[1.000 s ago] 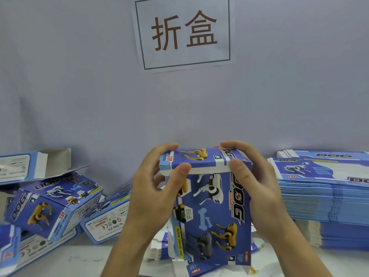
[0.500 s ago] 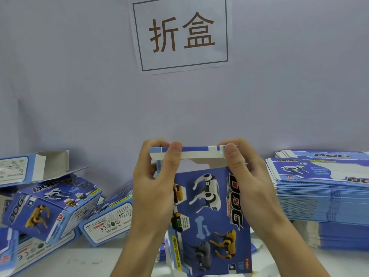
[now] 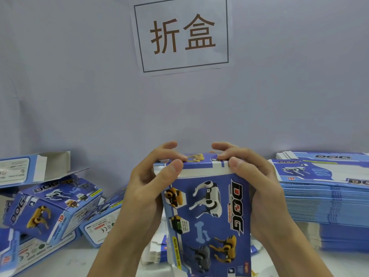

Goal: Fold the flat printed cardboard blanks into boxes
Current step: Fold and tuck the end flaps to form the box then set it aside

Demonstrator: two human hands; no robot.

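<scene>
- One blue printed box (image 3: 207,214) is held upright between the two hands, in front of the wall sign (image 3: 182,35).
- Its top flap is gripped by the left hand (image 3: 147,188) and right hand (image 3: 257,188), fingers curled.
- Left of the box, about five folded boxes (image 3: 50,204) are piled.
- Right of it, one stack of flat blanks (image 3: 327,198) is seen on the surface (image 3: 65,264).

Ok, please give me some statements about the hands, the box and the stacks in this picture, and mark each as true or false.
1. Both the left hand and the right hand grip the upright box. True.
2. The stack of flat blanks lies at the person's left. False: it lies at the right.
3. Folded boxes lie at the left. True.
4. The sign on the wall has red print on yellow. False: brown characters on white.
</scene>
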